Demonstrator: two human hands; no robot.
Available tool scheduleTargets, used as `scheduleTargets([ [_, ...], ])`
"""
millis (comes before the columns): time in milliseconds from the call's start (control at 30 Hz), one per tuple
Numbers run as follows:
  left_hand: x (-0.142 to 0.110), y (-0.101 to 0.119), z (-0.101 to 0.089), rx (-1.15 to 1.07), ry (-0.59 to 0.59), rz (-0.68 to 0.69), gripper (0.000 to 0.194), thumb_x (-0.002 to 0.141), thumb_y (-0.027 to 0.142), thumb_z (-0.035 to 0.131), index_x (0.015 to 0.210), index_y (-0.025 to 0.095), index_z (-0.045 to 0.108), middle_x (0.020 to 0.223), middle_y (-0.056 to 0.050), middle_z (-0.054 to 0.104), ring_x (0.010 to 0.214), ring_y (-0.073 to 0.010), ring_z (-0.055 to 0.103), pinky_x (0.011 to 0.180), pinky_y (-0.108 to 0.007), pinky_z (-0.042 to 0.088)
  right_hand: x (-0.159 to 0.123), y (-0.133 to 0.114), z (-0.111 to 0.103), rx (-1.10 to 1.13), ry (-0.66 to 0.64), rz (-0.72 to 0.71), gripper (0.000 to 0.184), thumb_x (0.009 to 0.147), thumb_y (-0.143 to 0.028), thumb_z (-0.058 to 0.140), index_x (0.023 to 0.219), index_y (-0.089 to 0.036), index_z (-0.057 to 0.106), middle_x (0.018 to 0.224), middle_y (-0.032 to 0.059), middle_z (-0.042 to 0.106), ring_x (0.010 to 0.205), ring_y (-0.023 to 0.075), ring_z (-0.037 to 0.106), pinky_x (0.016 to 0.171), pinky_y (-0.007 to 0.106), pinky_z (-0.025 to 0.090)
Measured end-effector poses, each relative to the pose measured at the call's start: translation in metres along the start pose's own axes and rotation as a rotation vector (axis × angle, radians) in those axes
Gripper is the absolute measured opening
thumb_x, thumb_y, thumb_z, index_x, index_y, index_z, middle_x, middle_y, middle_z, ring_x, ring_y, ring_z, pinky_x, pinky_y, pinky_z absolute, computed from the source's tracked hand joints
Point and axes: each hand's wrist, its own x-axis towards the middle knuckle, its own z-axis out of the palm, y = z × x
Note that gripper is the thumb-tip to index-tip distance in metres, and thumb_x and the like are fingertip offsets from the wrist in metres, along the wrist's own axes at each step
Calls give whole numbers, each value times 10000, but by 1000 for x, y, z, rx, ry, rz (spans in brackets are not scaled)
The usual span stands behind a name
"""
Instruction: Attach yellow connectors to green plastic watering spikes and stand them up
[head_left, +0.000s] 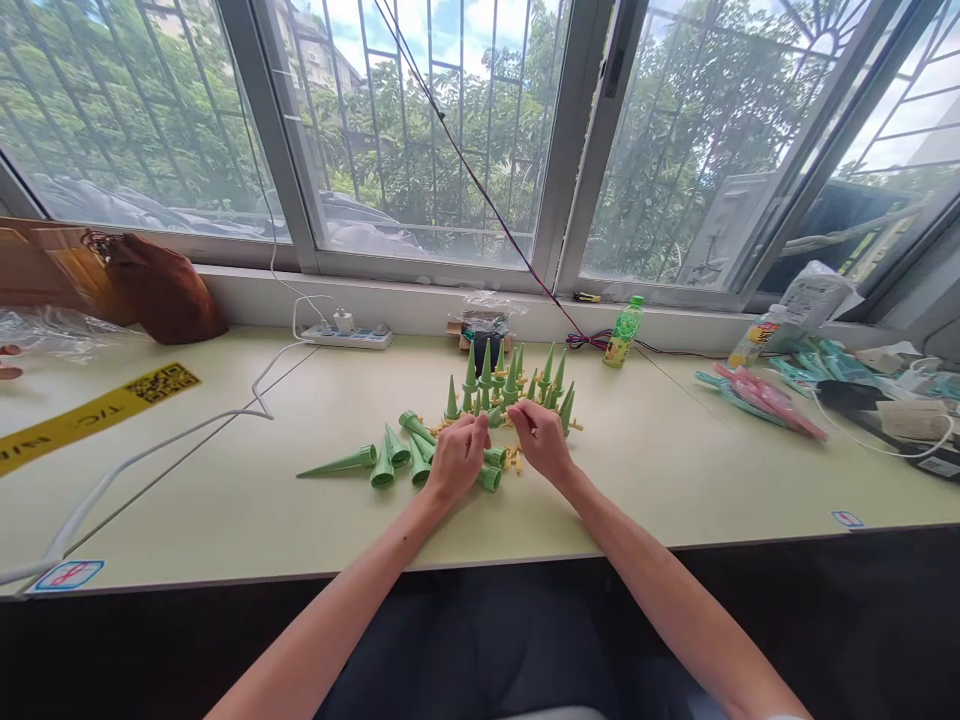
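My left hand (457,458) is closed in front of the green pieces, its fingers apparently wrapped round a green plastic watering spike that they mostly hide. To its right my right hand (541,442) is pinched shut, and whatever its fingertips hold is hidden. Behind both hands, several green spikes (511,380) stand upright with their points up, small yellow plastic pieces (576,427) among them. Loose green spikes (341,463) lie on their sides left of and beneath my left hand. More yellow pieces (514,461) lie between my wrists.
On the pale table (675,470) a green-labelled bottle (624,332) stands at the back. A power strip (349,337) with a white cable lies back left, near a brown bag (161,290). Pink and teal packets (772,400) and another bottle (754,338) are at right. Windows rise behind.
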Motion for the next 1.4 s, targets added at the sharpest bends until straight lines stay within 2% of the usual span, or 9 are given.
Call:
scheduleTargets([
  [267,1,0,-1,-11,-6,-19,605,998,439,296,594,176,662,635,-19,611,601,-133,568,636,-277,424,0,-3,-2,8,-41,-47,334,971,-395,418,737,-186,532,645,-6,507,572,120,424,567,243,345],
  [633,1,1,-2,-34,-24,13,586,984,486,314,683,167,703,702,-41,633,637,-145,586,652,-284,459,0,0,-2,20,-30,-46,312,964,-363,432,722,-187,521,609,-23,464,540,111,384,544,239,319],
  [800,2,2,-3,-60,-51,20,521,984,451,346,697,165,674,744,-44,634,684,-148,589,670,-281,454,0,1,-3,22,-40,-34,330,967,-383,426,713,-187,504,603,-27,446,539,107,366,542,240,307],
  [967,2,4,-4,-22,-72,51,480,973,454,369,634,172,559,706,-35,563,644,-140,525,605,-266,439,0,3,-4,25,-43,2,368,973,-429,395,706,-190,483,591,-30,426,529,107,341,522,244,289],
  [1233,0,3,-1,-46,-98,30,315,931,440,473,786,179,571,794,-20,545,562,-101,489,510,-239,421,0,4,-2,50,-40,47,412,977,-465,370,655,-208,369,546,-41,384,501,104,322,505,247,285],
  [1400,-1,2,0,-62,-106,24,261,922,413,502,835,178,573,866,-26,556,555,-83,474,492,-222,409,-1,6,-1,74,-47,72,408,981,-462,359,656,-215,345,549,-39,397,494,107,365,503,243,294],
])
